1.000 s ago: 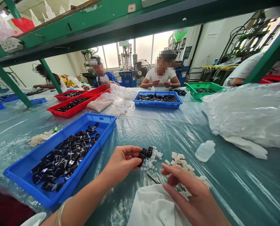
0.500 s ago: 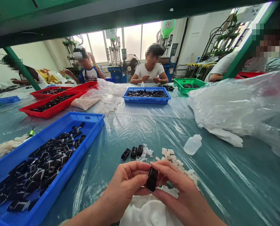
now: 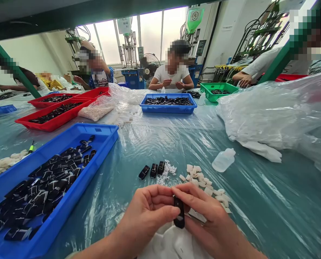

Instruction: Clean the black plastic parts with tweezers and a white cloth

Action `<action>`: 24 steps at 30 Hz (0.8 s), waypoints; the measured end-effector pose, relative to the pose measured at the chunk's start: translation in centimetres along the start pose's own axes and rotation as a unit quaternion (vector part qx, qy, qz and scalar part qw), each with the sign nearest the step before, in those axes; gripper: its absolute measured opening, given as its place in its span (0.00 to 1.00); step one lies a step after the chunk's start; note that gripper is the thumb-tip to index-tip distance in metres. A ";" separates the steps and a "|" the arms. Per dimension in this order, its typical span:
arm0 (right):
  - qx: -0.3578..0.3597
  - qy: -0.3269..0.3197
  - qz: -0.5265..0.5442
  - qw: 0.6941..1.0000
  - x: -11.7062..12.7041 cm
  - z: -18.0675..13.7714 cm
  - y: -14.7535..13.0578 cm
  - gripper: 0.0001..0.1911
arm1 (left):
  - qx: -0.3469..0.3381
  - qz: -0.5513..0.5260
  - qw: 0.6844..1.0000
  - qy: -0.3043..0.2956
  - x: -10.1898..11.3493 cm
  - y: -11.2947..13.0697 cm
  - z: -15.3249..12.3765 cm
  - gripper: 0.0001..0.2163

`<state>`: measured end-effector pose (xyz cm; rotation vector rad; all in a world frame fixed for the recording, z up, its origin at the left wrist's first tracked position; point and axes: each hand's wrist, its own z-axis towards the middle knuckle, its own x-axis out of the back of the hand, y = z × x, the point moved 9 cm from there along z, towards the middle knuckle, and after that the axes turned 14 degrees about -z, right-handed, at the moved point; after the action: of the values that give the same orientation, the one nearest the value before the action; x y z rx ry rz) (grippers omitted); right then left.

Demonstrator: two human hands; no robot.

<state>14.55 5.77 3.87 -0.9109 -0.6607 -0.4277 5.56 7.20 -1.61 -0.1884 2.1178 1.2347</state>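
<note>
Workroom, counter (image 3: pixel 133 144) under clear plastic, co-workers seated opposite. Black piece (image 3: pixel 179 215) held up just above white cloth (image 3: pixel 176 246), at near edge, between both hands. Long axis runs roughly away from the wearer, slight tilt, one end toward the body, other up at the fingertips. Piece is small, oblong, glossy black, rounded lower end, pale patch on its face. Left hand (image 3: pixel 152 214): fingers pinching it, thumb across the face. Right hand (image 3: pixel 207 212): fingers gripping its top and right side. Three similar black pieces (image 3: pixel 153 170) lie beyond, beside white scraps (image 3: pixel 166 172). Green hopper (image 3: pixel 195 21) reads "5"; other lettering too small.
</note>
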 end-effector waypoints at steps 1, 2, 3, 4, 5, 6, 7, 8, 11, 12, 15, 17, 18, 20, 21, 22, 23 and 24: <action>0.002 0.003 -0.002 1.000 0.0 0.0 0.0 0.21 | -0.003 0.002 1.000 -0.003 0.0 0.0 0.0 0.11; 0.003 0.004 -0.003 1.000 0.0 -0.1 -0.1 0.21 | -0.006 0.002 1.000 -0.005 -0.1 0.1 0.0 0.11; 0.004 0.007 -0.004 1.000 0.1 -0.1 -0.2 0.21 | -0.008 0.002 1.000 -0.005 -0.1 0.1 0.0 0.11; 0.004 0.008 -0.002 1.000 0.1 -0.1 -0.2 0.21 | -0.010 0.000 1.000 -0.003 0.0 0.1 0.0 0.10; 0.002 0.009 0.001 1.000 0.2 -0.1 -0.3 0.22 | -0.012 -0.002 1.000 0.000 0.1 0.1 0.1 0.10; -0.004 0.008 0.006 1.000 0.2 -0.1 -0.3 0.22 | -0.014 -0.004 1.000 0.005 0.2 0.2 0.1 0.11; -0.011 0.005 0.011 1.000 0.2 0.0 -0.2 0.23 | -0.017 -0.006 1.000 0.011 0.3 0.2 0.1 0.11; -0.022 -0.003 0.016 1.000 0.2 0.0 -0.1 0.24 | -0.020 -0.005 1.000 0.018 0.5 0.3 0.1 0.12; -0.060 -0.032 0.026 0.997 -0.3 -0.1 0.4 0.29 | -0.032 0.019 0.998 0.045 1.0 0.5 0.0 0.13; -0.069 -0.039 0.029 0.996 -0.4 -0.2 0.5 0.31 | -0.036 0.030 0.997 0.053 1.1 0.6 -0.1 0.13; -0.075 -0.037 0.036 0.996 -0.6 -0.4 0.8 0.31 | -0.043 0.045 0.996 0.065 1.2 0.9 -0.3 0.13; -0.062 -0.025 0.031 0.997 -0.5 -0.5 0.8 0.29 | -0.038 0.038 0.997 0.059 1.0 0.8 -0.3 0.12; -0.054 -0.018 0.025 0.998 -0.5 -0.5 0.7 0.29 | -0.036 0.034 0.997 0.056 1.0 0.8 -0.3 0.12; -0.037 -0.006 0.016 0.999 -0.3 -0.6 0.6 0.30 | -0.030 0.034 0.998 0.054 1.0 0.7 -0.2 0.12; -0.031 -0.003 0.014 0.999 -0.3 -0.6 0.5 0.31 | -0.029 0.035 0.998 0.054 1.1 0.7 -0.2 0.13; -0.026 -0.003 0.012 1.000 -0.3 -0.6 0.4 0.31 | -0.027 0.036 0.998 0.053 1.1 0.7 -0.1 0.13; -0.022 -0.003 0.009 1.000 -0.3 -0.5 0.4 0.32 | -0.024 0.034 0.998 0.050 1.1 0.7 0.0 0.13; -0.016 -0.002 0.006 1.000 -0.2 -0.5 0.3 0.32 | -0.022 0.031 0.998 0.045 1.0 0.7 0.0 0.12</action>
<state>14.73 5.53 3.33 -0.9460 -0.6542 -0.4273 4.53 7.76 -1.71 -0.2032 2.1896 1.3313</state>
